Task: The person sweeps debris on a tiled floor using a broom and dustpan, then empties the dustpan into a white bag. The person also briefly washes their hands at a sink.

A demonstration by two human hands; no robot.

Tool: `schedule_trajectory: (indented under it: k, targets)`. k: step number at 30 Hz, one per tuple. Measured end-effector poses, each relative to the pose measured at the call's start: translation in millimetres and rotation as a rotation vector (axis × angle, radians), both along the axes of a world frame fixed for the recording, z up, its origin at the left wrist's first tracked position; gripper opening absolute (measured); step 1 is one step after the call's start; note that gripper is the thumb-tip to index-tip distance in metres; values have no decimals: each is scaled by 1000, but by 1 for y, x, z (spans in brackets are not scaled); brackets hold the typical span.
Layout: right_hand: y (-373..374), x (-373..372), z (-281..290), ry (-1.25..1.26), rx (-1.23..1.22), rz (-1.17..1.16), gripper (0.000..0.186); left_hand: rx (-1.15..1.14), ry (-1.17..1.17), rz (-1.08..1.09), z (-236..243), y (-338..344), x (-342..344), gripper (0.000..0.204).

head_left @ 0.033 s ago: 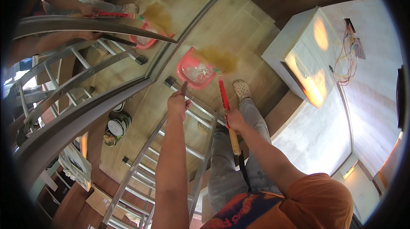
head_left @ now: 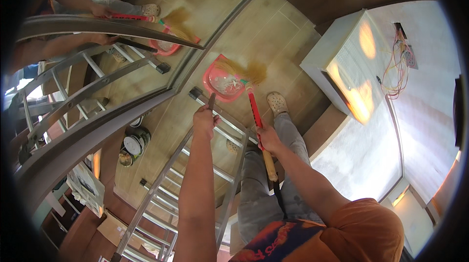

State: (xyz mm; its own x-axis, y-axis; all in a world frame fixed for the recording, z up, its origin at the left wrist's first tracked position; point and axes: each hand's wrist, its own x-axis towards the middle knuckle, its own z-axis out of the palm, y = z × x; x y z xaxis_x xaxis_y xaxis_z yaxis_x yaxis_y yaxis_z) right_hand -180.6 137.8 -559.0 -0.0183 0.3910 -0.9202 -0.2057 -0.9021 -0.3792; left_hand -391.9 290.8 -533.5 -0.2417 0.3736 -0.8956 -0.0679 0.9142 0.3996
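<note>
My left hand is closed round the dark handle of a pink-red dustpan, which rests on the floor. Whitish debris lies in its pan. My right hand grips a broom by its red shaft, just above the pale wooden end. The broom's yellow-brown bristles are fanned out, partly over the dustpan's right rim and partly over the floor beside it.
An aluminium ladder lies or leans under my left arm. A mirrored door on the left reflects my arms. Buckets stand at lower left. A white cabinet and loose wires are on the right.
The broom's bristles have shifted left, from beside the dustpan to partly over its pan. My hands keep their holds, nearly in place.
</note>
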Motion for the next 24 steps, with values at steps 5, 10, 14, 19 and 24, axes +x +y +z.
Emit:
schedule_trajectory:
  k: [5,10,14,19,24]
  targets:
    - [-6,45,78,-67,-7,-40,52,-16,-10,51,2,-25,-11,51]
    - [10,54,6,-251,-23,-195,37,-16,-29,77,5,-34,-15,52]
    - [12,11,-44,-117,-133,-6,26,4,-13,53,4,-35,-11,53]
    - [-19,14,54,-40,-21,91,36,-6,-37,103,1,-42,-19,52]
    - [-16,60,78,-286,23,134,34,30,-73,143,-1,-45,-23,53]
